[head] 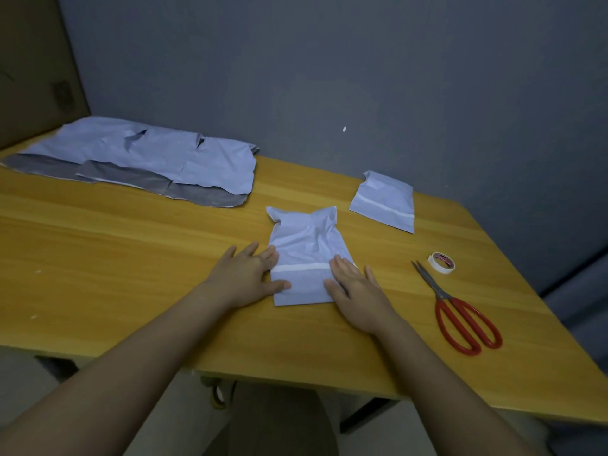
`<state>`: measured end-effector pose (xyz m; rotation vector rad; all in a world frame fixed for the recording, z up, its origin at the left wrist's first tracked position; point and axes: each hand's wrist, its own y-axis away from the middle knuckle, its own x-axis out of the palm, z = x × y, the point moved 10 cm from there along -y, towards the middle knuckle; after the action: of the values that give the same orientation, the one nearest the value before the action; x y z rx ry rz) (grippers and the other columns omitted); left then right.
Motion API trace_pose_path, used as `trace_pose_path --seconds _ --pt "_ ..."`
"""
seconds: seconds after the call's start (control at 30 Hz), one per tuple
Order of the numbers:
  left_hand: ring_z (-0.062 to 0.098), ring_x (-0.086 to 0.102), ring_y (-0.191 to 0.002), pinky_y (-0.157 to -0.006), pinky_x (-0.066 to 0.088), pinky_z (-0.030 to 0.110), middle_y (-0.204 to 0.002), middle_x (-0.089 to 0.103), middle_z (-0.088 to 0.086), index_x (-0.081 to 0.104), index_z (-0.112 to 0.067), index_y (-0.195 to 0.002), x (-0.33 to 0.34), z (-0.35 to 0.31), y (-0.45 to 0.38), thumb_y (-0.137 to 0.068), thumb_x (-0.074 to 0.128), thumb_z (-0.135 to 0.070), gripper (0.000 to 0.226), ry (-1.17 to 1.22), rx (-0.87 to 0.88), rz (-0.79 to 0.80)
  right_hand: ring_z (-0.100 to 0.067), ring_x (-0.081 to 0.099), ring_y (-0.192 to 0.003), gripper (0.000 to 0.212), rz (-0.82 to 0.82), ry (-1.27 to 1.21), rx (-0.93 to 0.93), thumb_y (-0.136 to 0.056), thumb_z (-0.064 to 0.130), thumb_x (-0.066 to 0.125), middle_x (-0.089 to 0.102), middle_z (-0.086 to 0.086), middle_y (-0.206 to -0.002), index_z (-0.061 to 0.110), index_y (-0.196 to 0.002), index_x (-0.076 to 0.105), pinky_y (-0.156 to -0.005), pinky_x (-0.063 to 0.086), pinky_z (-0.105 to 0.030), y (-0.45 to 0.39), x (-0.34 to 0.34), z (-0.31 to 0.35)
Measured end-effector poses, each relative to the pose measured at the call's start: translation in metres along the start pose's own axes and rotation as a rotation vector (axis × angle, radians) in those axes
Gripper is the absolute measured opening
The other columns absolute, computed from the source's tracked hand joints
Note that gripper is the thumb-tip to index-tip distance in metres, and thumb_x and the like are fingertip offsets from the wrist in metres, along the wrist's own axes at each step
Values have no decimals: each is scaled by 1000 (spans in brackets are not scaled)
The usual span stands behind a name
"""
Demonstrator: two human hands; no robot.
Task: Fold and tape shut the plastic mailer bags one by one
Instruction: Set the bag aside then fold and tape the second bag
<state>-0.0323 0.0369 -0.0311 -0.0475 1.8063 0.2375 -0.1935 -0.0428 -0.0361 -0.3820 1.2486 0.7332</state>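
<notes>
A pale blue-grey plastic mailer bag (304, 255) lies near the middle of the wooden table (131, 258), its long side running away from the person. Its far end is crumpled, with two corners sticking up; its near part lies flat, crossed by a white strip (302, 267).

A second mailer bag (383, 200), folded flat with a white strip across it, lies beyond and to the right, apart from the first. At the far left a pile of unfolded mailer bags (141, 156) spreads over the table, the dark grey inner side showing along its near edge. None of the bags shows any contents.

The left hand (246, 274) lies flat on the table at the bag's left edge, fingers straight and spread, thumb tip on the bag. The right hand (353, 286) presses flat on the bag's near right corner, fingers extended, grasping nothing.

To the right lie red-handled scissors (460, 311) and, just beyond their tips, a roll of tape (442, 263).
</notes>
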Motion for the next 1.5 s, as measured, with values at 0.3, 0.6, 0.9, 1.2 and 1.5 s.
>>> trace_pose_path --seconds 0.3,0.6,0.9,1.2,1.5 --pt "16 0 -147 -118 4 46 -159 4 -11 14 -27 -151 1 0 1 -90 32 -67 76 12 10 -9 -7 1 -146 59 59 -55 89 -102 49 20 4 8 -160 22 -153 11 -119 -7 -38 2 0 -19" --pt "11 -9 -146 -117 -6 45 -159 -2 -13 6 -29 -152 6 3 4 -90 27 -68 77 80 45 1 -11 34 -138 40 -371 -400 -14 -99 16 46 43 5 -146 16 -139 48 -104 23 -14 2 -64 20" --pt "3 -8 -144 -117 -9 38 -159 1 -14 -5 -20 -152 8 8 2 -83 45 -69 99 225 57 -40 -5 15 -145 75 -2 -49 -403 -79 36 13 21 6 -157 18 -150 27 -115 -1 -16 -11 22 106" --pt "8 -6 -145 -118 -5 42 -159 2 -9 -9 -25 -151 7 6 1 -76 45 -78 107 172 27 -24 -1 13 -144 66 65 -213 -293 -84 28 19 22 7 -156 18 -148 30 -117 -4 -20 -13 18 88" --pt "11 -5 -146 -118 -3 42 -160 6 -4 -5 -24 -152 4 4 2 -76 46 -78 106 132 13 -6 -1 -1 -145 72 103 -40 -269 -82 32 18 5 9 -159 20 -153 13 -116 -12 -24 -8 21 75"
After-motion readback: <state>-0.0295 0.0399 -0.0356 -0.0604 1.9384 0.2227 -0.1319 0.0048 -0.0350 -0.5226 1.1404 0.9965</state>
